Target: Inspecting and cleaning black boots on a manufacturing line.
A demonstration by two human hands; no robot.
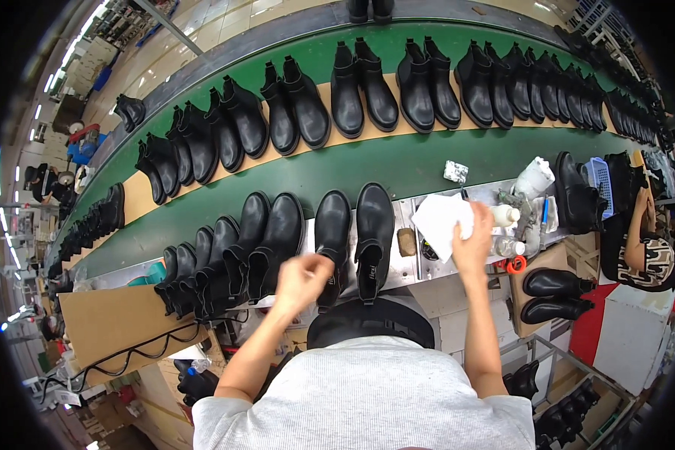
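A green conveyor belt curves across the whole view, and down its middle runs a tan strip loaded with black ankle boots standing in pairs — more than a dozen pairs can be made out before the far ends blur into each other, so an exact count is not possible there. A second row stands on the near edge of the belt in front of the person: about eight boots, the left ones packed tightly together, the two on the right apart from them and from each other.

The left hand is loosely curled, fingers bent inward, over the lower part of the black boot second from the right; whether it actually grips the boot or only brushes it cannot be told. The right hand is closed around a white cloth, held above the metal bench edge beside a few small white bottles and a red ring.

Judging by this, wiping looks to be under way: the boots in the near row appear glossy, but which have been wiped and which wait cannot be read off. Two more boots lie on a shelf at the right.
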